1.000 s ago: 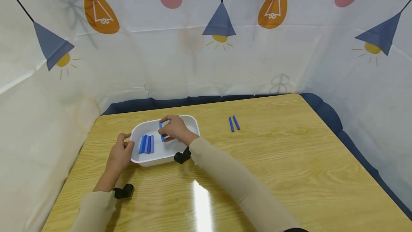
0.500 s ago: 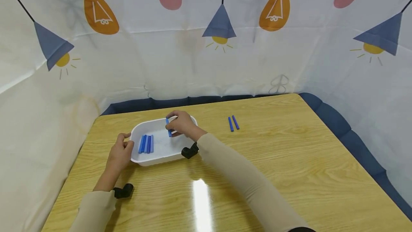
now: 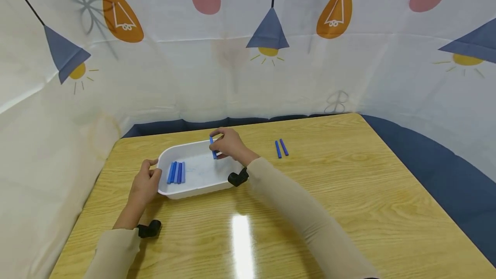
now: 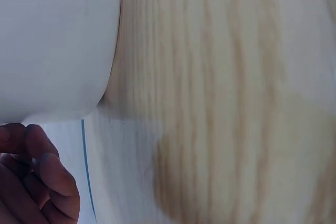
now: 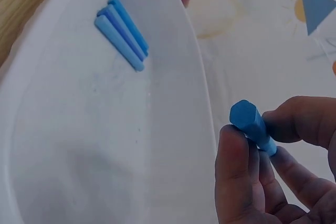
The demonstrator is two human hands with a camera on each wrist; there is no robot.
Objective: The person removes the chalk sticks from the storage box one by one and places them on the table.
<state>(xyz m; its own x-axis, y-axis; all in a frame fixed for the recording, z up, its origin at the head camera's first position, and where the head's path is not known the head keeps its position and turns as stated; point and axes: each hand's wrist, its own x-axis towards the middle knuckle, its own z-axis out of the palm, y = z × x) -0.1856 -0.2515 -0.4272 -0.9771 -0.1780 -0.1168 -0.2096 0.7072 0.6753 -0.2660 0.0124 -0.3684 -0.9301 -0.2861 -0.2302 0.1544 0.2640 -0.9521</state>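
Observation:
In the head view my right hand [image 3: 229,143] pinches a blue crayon [image 3: 212,149] between thumb and fingers, above the right part of a white tray [image 3: 197,193]. The right wrist view shows the six-sided end of this crayon [image 5: 244,115] and bare fingers around it. Several blue crayons [image 3: 176,172] in slightly different shades lie side by side in the tray's left part. My left hand [image 3: 143,186] grips the tray's left end at the rim. In the left wrist view its curled fingers [image 4: 55,179] sit right at the tray's edge.
Two darker blue crayons [image 3: 281,148] lie on the wooden table [image 3: 348,193], right of the tray. A white printed curtain [image 3: 217,76] stands behind and left of the table. Dark blue padding [image 3: 438,167] runs along the right edge. Faint blue smudges mark the tray floor.
My right hand has moved right and away from me with the crayon, toward the tray's far right corner. The left hand and the crayons in the tray have stayed put.

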